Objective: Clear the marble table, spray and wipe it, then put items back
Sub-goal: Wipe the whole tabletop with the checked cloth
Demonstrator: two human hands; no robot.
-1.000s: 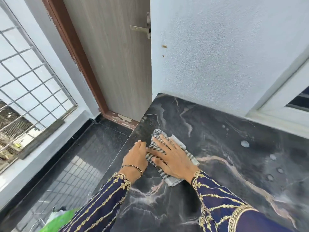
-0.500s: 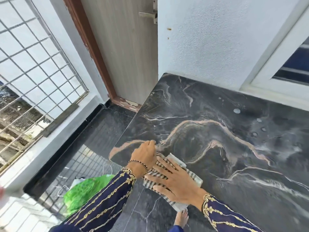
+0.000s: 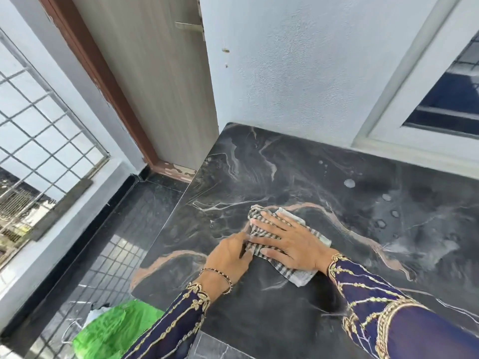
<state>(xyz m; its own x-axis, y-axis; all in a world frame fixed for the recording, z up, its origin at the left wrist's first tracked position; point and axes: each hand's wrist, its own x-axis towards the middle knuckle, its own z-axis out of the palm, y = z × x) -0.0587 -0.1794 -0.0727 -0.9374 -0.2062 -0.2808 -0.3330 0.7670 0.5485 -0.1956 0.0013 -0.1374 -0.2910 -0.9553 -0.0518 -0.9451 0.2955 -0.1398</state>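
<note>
On the dark table (image 3: 324, 172) there is one cloth (image 3: 300, 277), with stripes, and two hands are at it. The cloth lies near the left side of the table, closer to the front edge than to the wall (image 3: 298, 60). The right hand (image 3: 293, 242) lies flat on top of the cloth. Its fingers are straight and spread wide, they point to the left, and the palm presses down. The left hand (image 3: 228, 257) sits just beside it, touching the cloth's left edge. Its fingers are curled in, but I cannot tell if they pinch the cloth or only bump against it. One thin bracelet (image 3: 216, 274) goes round the left wrist. Both arms reach in from below, in two dark blue sleeves with gold stitching. A few round wet spots (image 3: 349, 183) sit on the table to the right, well apart from the hands. One green bag (image 3: 116, 330) lies on the floor by the table's front left corner. One door (image 3: 160, 86) stands behind the table's far left corner, with one handle (image 3: 189, 26). One window (image 3: 453, 99) is up on the right, and one wire grille (image 3: 39, 138) is on the left.
</note>
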